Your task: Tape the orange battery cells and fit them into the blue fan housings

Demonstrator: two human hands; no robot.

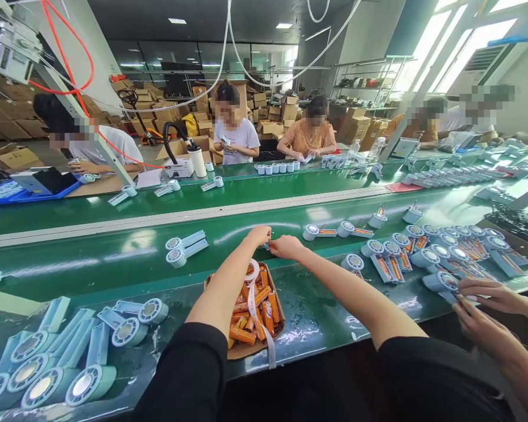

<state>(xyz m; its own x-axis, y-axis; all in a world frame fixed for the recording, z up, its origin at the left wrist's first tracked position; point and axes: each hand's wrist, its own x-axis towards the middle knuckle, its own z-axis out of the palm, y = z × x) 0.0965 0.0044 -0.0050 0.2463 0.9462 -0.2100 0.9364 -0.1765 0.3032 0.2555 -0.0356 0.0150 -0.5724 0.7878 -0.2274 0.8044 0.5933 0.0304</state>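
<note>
My left hand (259,235) and my right hand (287,246) meet over the green conveyor belt, beyond a cardboard box (283,328). Both have their fingers pinched together. Something small and pale shows between the fingertips, mostly hidden, and I cannot make out what it is. Orange-wrapped cylinders (243,334) fill the box below my forearms. On top of them lies a roll of white tape (253,271), its loose strip (270,346) hanging over the box's near edge. To the left of my hands, two light-blue round-headed housings with handles (176,258) rest on the belt.
More light-blue housings (85,381) lie at the front left. On the right, many housings (389,249) carry orange cylinders in their handles. A co-worker's hands (484,308) hold one at the right edge. Several people work across the belt (229,205). Cables (224,64) hang overhead.
</note>
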